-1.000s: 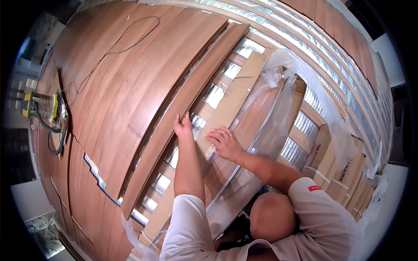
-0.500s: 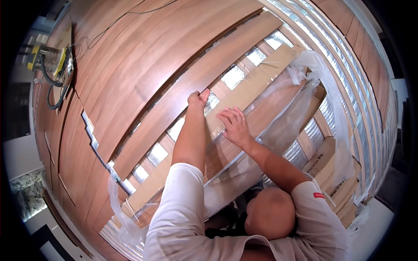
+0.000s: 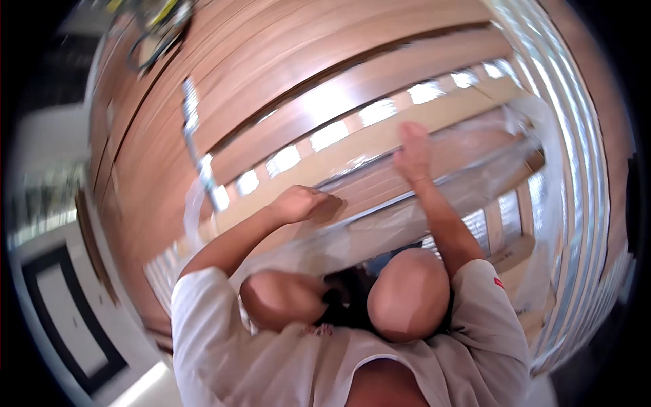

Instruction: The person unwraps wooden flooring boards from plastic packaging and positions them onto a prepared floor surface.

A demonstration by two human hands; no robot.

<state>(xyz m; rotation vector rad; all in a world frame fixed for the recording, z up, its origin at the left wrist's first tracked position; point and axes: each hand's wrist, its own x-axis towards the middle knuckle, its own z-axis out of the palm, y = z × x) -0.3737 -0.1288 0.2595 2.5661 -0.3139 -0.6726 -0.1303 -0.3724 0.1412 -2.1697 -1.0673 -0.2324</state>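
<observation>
My left hand is curled into a loose fist over the wood planks in a long opened carton; nothing shows in it. Further right, my right hand is raised by the carton's tan cardboard flap, its fingers smeared by motion. Clear plastic wrap runs along the carton's near side and bunches up at its right end. Beyond the flap, a loose brown floor plank lies across the joists, apart from the laid flooring.
Silver foil shows between joists beyond the carton, and striped foil and battens run down the right. A yellow machine with a black hose stands far left. My bent knees are close to the carton's near side.
My left hand has left the loose plank's edge and come back toward me, over the carton. My right hand has moved up and right, away from the flap's edge. The view has turned.
</observation>
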